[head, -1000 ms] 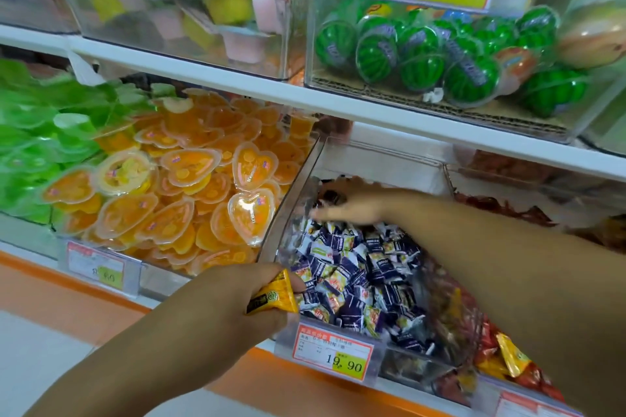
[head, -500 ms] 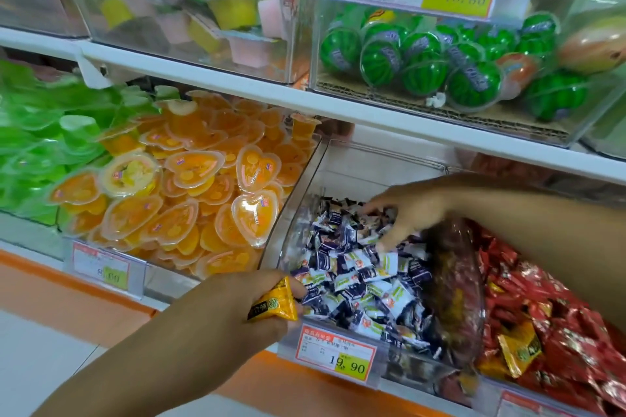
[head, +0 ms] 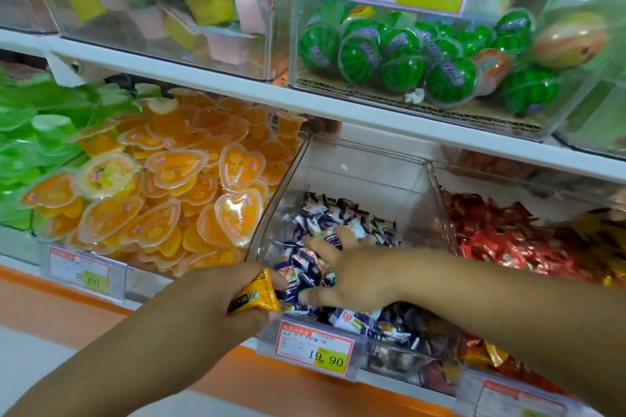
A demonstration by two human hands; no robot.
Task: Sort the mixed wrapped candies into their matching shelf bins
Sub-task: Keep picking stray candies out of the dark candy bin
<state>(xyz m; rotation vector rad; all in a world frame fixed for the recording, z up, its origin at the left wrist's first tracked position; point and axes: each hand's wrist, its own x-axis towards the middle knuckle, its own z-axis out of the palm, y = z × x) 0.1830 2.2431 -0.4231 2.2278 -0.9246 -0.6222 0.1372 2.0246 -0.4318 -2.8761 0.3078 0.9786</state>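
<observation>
A clear shelf bin (head: 366, 159) holds a heap of small white-and-dark-blue wrapped candies (head: 325, 217). My right hand (head: 352, 271) lies spread over the front of that heap, fingers straight and splayed, palm down on the wrappers. My left hand (head: 203, 311) hovers at the bin's front left corner and grips a yellow wrapped candy (head: 255, 296) that sticks out between thumb and fingers. To the right, another bin is filled with red wrapped candies (head: 501, 240), with a few yellow wrappers (head: 491, 354) mixed in near its front.
Orange heart-shaped jelly cups (head: 176, 200) fill the bin on the left, green jelly cups (head: 37, 135) beyond them. The upper shelf carries watermelon-pattern balls (head: 399, 54) and boxed jellies. A price tag reading 19.90 (head: 313, 349) hangs on the candy bin's front. An orange shelf edge runs below.
My right hand has slid from the back of the blue-and-white candy bin toward the front and spread flat on the heap. My left hand keeps the yellow candy in the same place.
</observation>
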